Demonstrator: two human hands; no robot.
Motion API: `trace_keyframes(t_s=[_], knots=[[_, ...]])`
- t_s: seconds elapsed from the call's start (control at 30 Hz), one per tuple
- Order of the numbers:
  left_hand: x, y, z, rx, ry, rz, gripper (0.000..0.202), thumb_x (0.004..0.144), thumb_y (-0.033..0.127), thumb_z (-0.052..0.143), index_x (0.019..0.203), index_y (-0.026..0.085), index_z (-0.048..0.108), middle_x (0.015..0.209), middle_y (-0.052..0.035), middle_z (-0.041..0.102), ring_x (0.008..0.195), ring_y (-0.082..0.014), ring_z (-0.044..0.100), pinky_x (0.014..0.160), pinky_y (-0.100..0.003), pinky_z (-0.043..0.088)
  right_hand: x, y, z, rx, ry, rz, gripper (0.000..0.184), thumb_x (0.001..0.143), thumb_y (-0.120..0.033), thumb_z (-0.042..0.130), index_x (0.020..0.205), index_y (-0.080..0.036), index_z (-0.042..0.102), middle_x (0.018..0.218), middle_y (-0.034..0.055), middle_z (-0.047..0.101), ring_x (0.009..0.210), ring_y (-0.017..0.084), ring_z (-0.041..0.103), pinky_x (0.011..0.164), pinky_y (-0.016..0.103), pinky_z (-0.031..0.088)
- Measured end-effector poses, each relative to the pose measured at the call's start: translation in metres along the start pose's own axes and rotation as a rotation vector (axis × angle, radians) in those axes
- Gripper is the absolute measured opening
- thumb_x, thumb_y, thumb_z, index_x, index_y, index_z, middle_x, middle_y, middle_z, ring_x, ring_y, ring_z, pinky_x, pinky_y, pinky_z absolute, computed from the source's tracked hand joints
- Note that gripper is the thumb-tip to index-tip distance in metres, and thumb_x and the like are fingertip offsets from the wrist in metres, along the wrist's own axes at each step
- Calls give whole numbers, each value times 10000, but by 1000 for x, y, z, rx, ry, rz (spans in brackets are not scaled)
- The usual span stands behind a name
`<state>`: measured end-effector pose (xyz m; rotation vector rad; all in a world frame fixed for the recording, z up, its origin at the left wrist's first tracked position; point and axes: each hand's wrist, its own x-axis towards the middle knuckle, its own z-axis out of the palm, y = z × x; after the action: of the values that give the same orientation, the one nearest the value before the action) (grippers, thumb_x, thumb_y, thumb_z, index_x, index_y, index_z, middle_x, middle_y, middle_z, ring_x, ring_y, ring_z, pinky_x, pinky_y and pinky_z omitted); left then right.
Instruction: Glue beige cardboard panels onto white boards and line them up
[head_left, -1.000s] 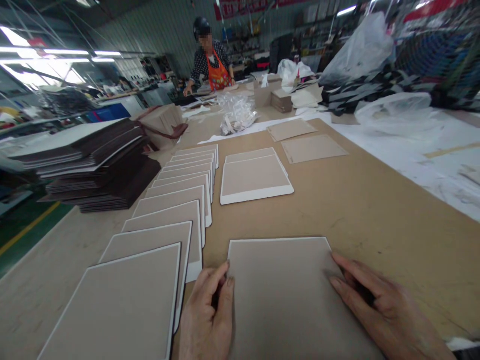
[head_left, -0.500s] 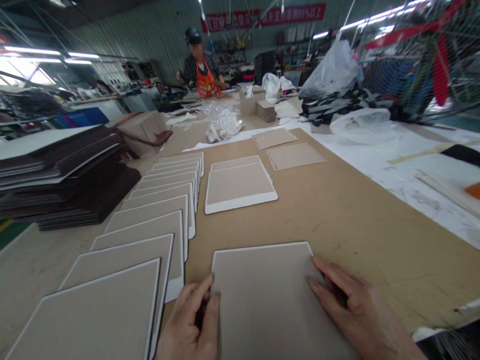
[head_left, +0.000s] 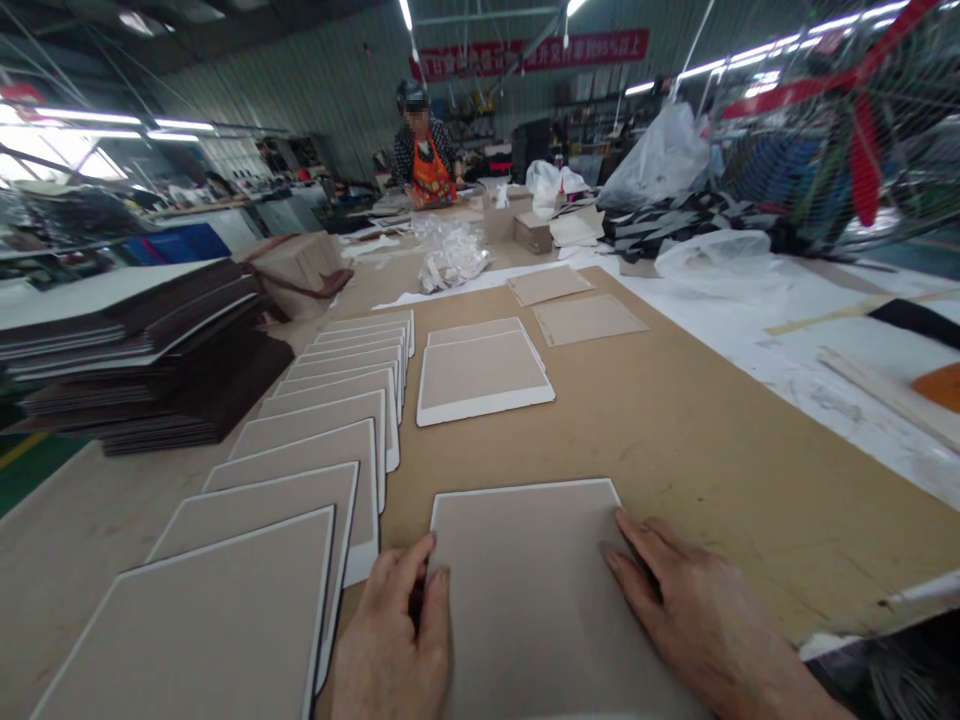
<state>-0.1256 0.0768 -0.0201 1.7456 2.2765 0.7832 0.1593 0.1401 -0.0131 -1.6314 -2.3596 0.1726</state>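
Observation:
A beige panel (head_left: 532,600) with a thin white border lies in front of me on the brown board; the frame's bottom cuts off its near end. My left hand (head_left: 397,630) grips its left edge, thumb on top and index finger along the side. At the opposite edge, my right hand (head_left: 675,590) holds the panel the same way, thumb on its face. Left of my left hand, a staggered row of similar white-edged panels (head_left: 202,610) overlaps one another. Two more bordered panels (head_left: 484,375) overlap beyond the held one.
Two plain beige sheets (head_left: 589,318) lie farther off on the brown board (head_left: 675,420). A tall stack of dark sheets (head_left: 157,370) stands at left. Behind are crumpled clear plastic (head_left: 450,260), black strips (head_left: 690,215) and a fan (head_left: 862,130). Across the table is a person in an orange apron (head_left: 433,178).
The camera view has shifted slightly, moving the scene a little to the right. Both hands keep their places on the panel's edges. The person across the table leans lower.

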Motion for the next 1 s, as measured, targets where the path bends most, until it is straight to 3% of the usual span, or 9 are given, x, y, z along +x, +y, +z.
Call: trace_keyframes(t_s=[0.13,0.2,0.37,0.43,0.53,0.63,0.8,0.87,1.0], knots=[[-2,10,-2,102,79,16,341,924,385,489,1165,193,634,1006,-75,590,812,-211,654,741,-363,558,-1,-5,-7,-139,-27,0,360,1013,-363,406,1201,-222,678,967,77,706,710,218,720,592,323,590],[-2,19,-4,200,111,76,347,926,275,490,1238,180,610,1065,-104,580,914,-236,639,816,-388,551,0,-11,-9,-173,-52,-67,321,986,-265,470,1248,-296,653,955,52,672,700,195,708,541,279,567],[-3,45,-9,449,-175,312,612,814,-47,421,1269,299,639,1310,-51,634,1150,-268,590,946,-440,509,11,-32,-11,-188,-142,-396,640,830,-25,538,1389,-337,533,1104,80,610,945,269,661,639,342,606],[-8,50,-9,487,-209,317,582,835,-30,426,1288,275,625,1351,-36,634,1195,-274,586,990,-491,482,14,-33,-12,-183,-188,-424,604,844,-32,513,1379,-312,542,1111,95,596,952,285,645,663,388,610],[-22,45,-6,497,-106,323,415,911,93,452,1273,198,625,1371,-76,623,1246,-283,573,1032,-532,455,12,-20,-13,-180,-213,-374,581,884,-51,453,1398,-311,527,1130,106,575,987,299,626,698,428,599],[-37,27,-2,440,10,441,373,931,256,507,1268,126,599,1393,-128,597,1274,-284,558,1024,-475,489,9,7,-16,-120,-220,-260,566,897,-57,396,1389,-298,542,1147,113,571,1019,311,611,747,458,568],[-50,8,2,354,151,502,401,948,312,483,1313,149,519,1434,-121,554,1315,-255,525,1040,-435,483,30,38,-21,158,-166,-69,388,989,-222,337,1250,-158,616,1186,154,621,1046,286,607,923,443,461],[-51,7,4,344,171,500,397,951,323,476,1311,158,512,1423,-123,563,1301,-260,538,1030,-447,487,43,37,-19,211,-157,-60,371,1007,-314,349,1201,-158,624,1177,141,645,1030,257,612,908,387,452],[-50,8,5,337,188,509,402,952,329,475,1317,163,501,1415,-128,569,1292,-269,546,1008,-455,502,62,33,-10,312,-159,-35,193,910,-332,522,906,-193,656,895,79,680,808,224,611,748,345,436]])
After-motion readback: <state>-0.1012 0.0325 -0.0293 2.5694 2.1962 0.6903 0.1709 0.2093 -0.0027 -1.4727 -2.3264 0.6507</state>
